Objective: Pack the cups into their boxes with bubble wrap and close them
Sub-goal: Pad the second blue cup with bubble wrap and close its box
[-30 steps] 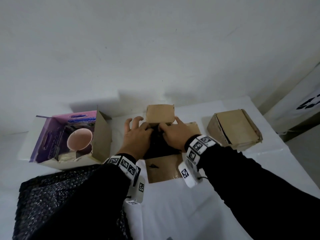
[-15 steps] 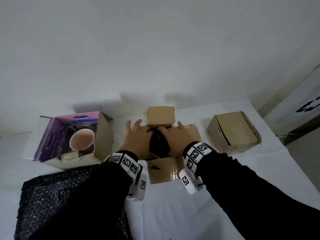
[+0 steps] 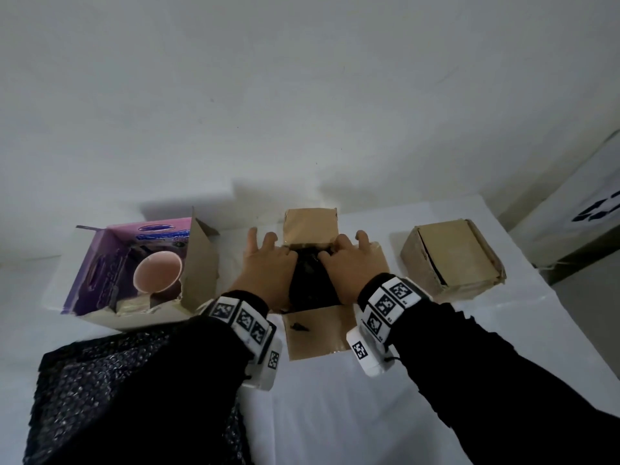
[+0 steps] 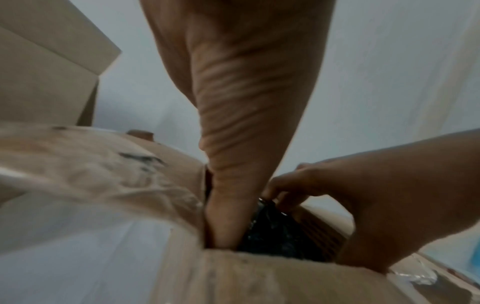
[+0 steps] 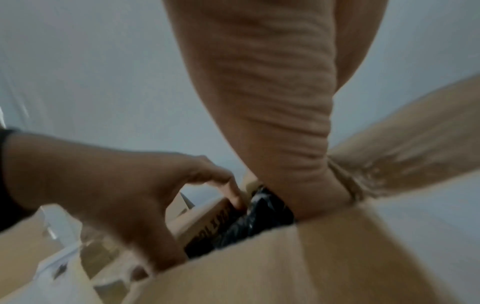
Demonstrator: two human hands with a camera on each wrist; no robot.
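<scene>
An open brown box [image 3: 318, 333] stands mid-table with its flaps spread. A bundle of black bubble wrap [image 3: 310, 280], whose contents are hidden, sits down in its opening. My left hand [image 3: 268, 266] holds the bundle's left side, and in the left wrist view its thumb [image 4: 228, 205] reaches down between the box wall and the black wrap [image 4: 272, 236]. My right hand [image 3: 349, 263] holds the right side, fingers bent onto the wrap's far edge. A pink cup [image 3: 157, 271] lies bare inside an open purple box [image 3: 100, 263] at the left.
A shut brown box [image 3: 453, 256] stands at the right. A loose sheet of black bubble wrap [image 3: 100, 380] lies at the near left, partly under my left sleeve. A white wall rises just behind the boxes, and the table's right edge runs past the shut box.
Both hands have pushed the black bundle lower into the middle box and drawn apart to its sides. The other boxes have not moved.
</scene>
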